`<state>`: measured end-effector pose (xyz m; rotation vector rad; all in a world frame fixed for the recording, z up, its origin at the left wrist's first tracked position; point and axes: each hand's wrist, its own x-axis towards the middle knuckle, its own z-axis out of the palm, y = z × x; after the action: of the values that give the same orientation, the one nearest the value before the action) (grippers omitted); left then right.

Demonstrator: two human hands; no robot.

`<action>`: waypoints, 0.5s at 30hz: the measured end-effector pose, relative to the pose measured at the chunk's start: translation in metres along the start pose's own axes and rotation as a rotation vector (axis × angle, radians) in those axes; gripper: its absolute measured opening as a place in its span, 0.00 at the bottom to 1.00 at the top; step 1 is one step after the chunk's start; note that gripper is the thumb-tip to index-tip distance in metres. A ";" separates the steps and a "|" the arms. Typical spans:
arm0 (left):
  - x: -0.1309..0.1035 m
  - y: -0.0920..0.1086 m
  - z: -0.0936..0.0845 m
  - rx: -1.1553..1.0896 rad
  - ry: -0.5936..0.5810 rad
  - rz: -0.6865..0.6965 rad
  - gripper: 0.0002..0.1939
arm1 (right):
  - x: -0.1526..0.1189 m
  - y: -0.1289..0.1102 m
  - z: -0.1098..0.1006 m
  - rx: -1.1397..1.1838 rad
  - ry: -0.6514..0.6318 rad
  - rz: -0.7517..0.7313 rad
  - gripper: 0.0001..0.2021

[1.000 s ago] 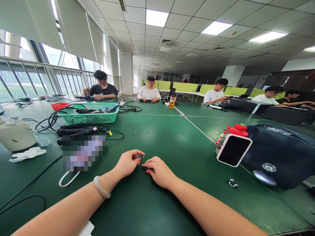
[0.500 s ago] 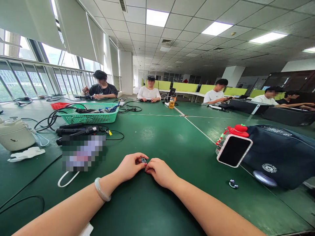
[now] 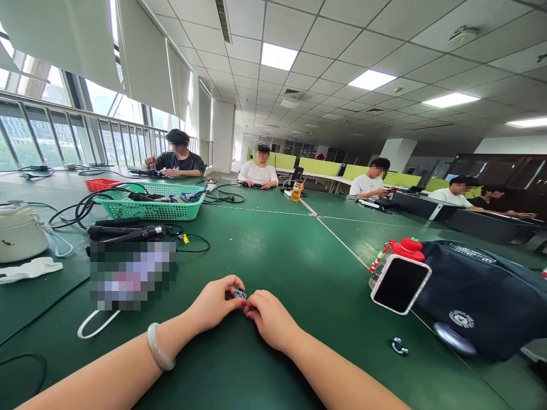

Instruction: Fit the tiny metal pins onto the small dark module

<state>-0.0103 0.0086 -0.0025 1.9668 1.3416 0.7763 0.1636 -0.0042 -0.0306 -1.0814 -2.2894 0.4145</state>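
Left hand [image 3: 215, 306] pinches small electronic part [image 3: 240, 294] over green tabletop [image 3: 282, 250]; right hand [image 3: 272, 320] curls alongside, whether gripping anything unclear

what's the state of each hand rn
Left hand: closed, holding a small board-like piece.
Right hand: curled; whether it holds anything cannot be told.

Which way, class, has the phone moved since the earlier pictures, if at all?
No: the phone keeps its place before the red-lidded bottle; the camera's view shifted instead.

No text is legible; the round white emblem [image 3: 461, 319] on the dark bag [image 3: 499, 299] is too small.
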 end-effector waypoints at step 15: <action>-0.001 0.003 0.001 0.072 -0.050 0.026 0.11 | 0.000 0.000 -0.004 -0.024 0.006 0.035 0.04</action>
<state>-0.0083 0.0067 -0.0013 2.0504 1.3336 0.6945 0.1668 -0.0041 -0.0274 -1.1349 -2.2784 0.3985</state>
